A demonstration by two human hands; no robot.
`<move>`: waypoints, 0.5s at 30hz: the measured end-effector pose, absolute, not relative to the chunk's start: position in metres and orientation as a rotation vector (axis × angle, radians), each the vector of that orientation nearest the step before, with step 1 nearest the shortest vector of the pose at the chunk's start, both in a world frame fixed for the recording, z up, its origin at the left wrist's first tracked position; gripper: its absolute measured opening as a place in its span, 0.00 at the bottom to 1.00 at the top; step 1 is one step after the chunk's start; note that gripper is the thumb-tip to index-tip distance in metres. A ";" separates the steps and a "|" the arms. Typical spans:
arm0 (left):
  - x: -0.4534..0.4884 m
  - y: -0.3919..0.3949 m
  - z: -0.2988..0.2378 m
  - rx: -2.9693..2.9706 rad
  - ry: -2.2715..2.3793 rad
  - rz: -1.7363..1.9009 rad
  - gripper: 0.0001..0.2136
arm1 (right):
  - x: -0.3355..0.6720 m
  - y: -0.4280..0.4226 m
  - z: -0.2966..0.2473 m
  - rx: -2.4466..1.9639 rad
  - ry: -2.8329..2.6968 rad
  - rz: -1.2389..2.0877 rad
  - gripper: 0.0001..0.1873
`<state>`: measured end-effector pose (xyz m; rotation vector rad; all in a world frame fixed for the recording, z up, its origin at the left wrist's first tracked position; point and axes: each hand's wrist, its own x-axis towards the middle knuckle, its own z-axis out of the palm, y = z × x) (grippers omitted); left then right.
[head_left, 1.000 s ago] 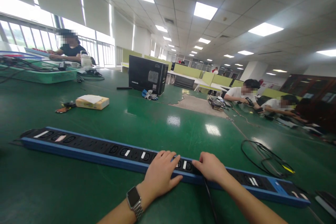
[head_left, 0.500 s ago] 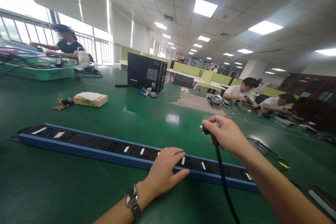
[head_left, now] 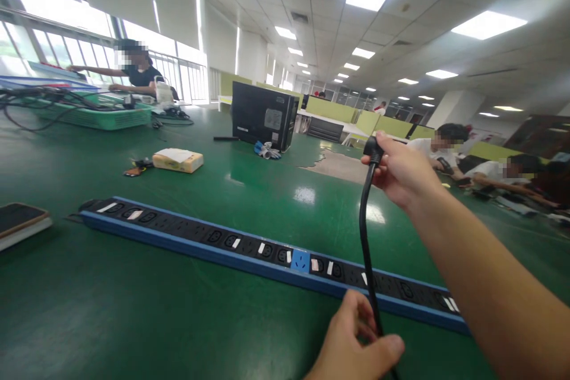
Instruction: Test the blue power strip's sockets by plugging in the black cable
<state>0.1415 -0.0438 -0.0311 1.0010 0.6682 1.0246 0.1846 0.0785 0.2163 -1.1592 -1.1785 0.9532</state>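
My right hand is raised above the table and grips the black plug of a power cord. The black cord hangs down from it, crossing in front of the power strip. My left hand is low at the near side of the strip, fingers curled and thumb apart. The cord runs between its fingers and thumb, which do not look closed on it. A long power strip with blue sides lies across the table. Its black face carries many outlets, white labels and one blue socket.
On the green table are a phone-like dark object, a tissue pack, gloves, a black computer case and a green basket of cables. One person sits far left; others work at right.
My right hand has lifted the plug higher. My left hand has come off the strip and moved right and nearer, to the cord. The view has shifted, with the strip lying further right.
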 end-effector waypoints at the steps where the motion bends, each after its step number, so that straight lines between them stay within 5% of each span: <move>1: 0.136 -0.040 -0.026 1.017 0.700 1.048 0.21 | 0.184 0.074 0.212 -1.163 -1.187 1.022 0.11; 15: 0.047 -0.044 -0.006 2.326 1.169 0.561 0.07 | 0.207 0.067 0.083 -1.721 -1.698 1.412 0.13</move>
